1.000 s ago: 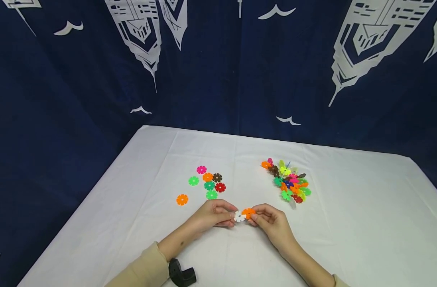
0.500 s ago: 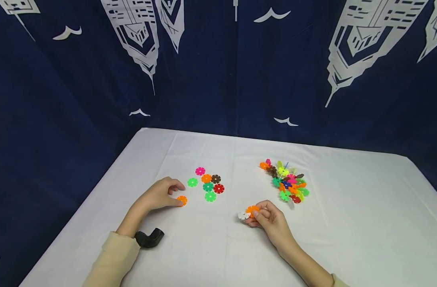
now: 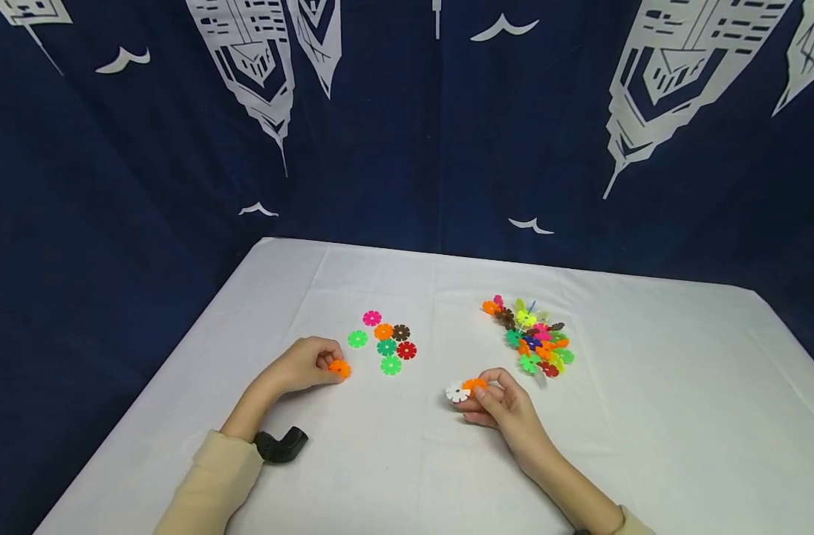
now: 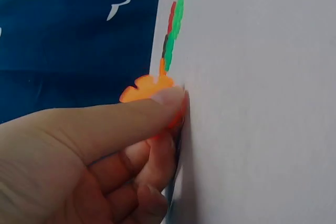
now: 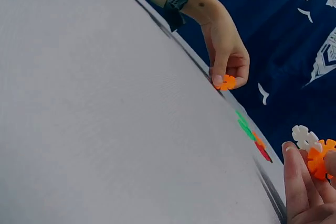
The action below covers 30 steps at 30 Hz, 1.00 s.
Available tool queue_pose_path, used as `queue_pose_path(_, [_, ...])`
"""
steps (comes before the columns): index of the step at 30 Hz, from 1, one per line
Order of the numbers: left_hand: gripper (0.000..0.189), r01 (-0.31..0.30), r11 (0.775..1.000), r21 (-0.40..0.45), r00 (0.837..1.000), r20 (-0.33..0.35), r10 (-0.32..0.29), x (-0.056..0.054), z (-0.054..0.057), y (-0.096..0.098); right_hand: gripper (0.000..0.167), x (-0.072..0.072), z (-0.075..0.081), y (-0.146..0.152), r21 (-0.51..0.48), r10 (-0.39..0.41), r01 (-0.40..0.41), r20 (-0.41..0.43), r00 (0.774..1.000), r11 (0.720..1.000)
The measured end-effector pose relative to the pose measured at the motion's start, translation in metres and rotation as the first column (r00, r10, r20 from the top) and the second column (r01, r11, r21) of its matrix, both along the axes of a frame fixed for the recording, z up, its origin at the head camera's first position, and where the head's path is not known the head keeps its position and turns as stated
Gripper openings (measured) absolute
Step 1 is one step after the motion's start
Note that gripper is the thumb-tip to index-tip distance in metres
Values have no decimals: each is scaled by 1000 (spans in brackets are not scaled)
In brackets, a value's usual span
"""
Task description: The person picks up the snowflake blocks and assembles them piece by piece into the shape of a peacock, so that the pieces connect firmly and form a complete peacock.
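My left hand (image 3: 307, 365) pinches an orange notched plastic disc (image 3: 340, 369) between thumb and fingers, left of the loose discs. In the left wrist view this orange disc (image 4: 144, 87) shows above the thumb, tilted off the cloth. Farther right, my right hand (image 3: 503, 405) holds another orange disc (image 3: 474, 386) by its edge. A white notched disc (image 3: 457, 392) is joined to that one and sticks out to the left. In the right wrist view the white disc (image 5: 305, 137) stands beyond the fingertips, and the thumb covers part of its orange partner (image 5: 319, 161).
Several loose discs lie flat on the white cloth, among them a pink one (image 3: 372, 318), a red one (image 3: 406, 350) and a light green one (image 3: 391, 365). A heap of mixed-colour discs (image 3: 541, 338) lies to the right. Behind the table hangs a dark blue curtain (image 3: 380, 171).
My left hand let go of the white disc, moved left to the lone orange disc and has raised it slightly. My right hand kept the joined pair and turned it a little.
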<state>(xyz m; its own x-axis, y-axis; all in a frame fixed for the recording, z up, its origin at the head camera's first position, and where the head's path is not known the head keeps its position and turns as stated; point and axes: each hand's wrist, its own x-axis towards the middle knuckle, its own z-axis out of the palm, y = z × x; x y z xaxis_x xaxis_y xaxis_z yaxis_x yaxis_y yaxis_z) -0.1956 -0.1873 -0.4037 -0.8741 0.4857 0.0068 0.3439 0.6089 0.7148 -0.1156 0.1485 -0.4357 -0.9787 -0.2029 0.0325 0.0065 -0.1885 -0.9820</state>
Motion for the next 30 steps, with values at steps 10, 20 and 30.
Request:
queue_pose_path(10, [13,13,935,355,968,231,-101,16,-4,52,4,2,6,6,-238,129,-99,112,985,966])
queue_pose_path(20, [12,28,903,428,970,206,-127,32,-9,107,11,0,0,3,-176,89,-73,83,993,982])
queue_pose_path(30, [9,65,895,442,968,190,-165,43,-8,117,28,-3,-1,-1,39,-1,1,10,1000,999])
